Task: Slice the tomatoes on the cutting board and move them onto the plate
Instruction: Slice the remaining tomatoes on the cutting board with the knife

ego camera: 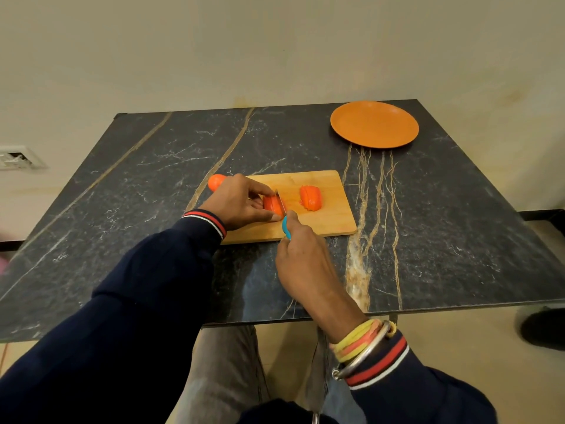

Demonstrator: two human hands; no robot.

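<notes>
Here, on the board (324,221) — long axis left to right — the left grip (237,203) pinches a tomato (271,205); the right grip (301,258) clasps a knife (286,228), blade pointing away, across it. Slices (311,198) lie just right — plate (374,123) beyond.

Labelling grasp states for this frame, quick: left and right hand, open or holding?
Left hand: pinches the tomato on the cutting board.
Right hand: grips the knife, blade at that tomato.
</notes>
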